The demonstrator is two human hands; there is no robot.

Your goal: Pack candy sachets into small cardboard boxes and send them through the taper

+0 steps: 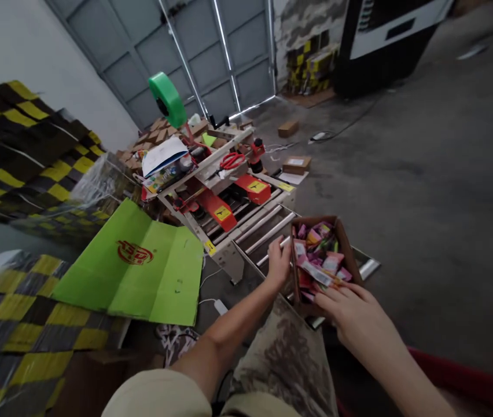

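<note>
An open cardboard box [351, 255] filled with small pink and purple wrapped packets [333, 262] stands on the roller conveyor [268, 231] in front of me. My left hand [279, 263] is at the box's left wall, its fingers curled against it. At the near right corner, my right hand [346, 304] reaches over the rim with bent fingers. A long pinkish packet [315, 271] runs up to those fingertips, which are partly hidden among the contents.
Beyond the conveyor stands a carton sealing machine [229, 197] with red guards, red-handled scissors [232, 161] and a green tape roll [168, 98]. A green cardboard sheet [142, 266] lies at left by stacked yellow-black cartons [25, 307]. Small boxes [296, 165] lie on the floor.
</note>
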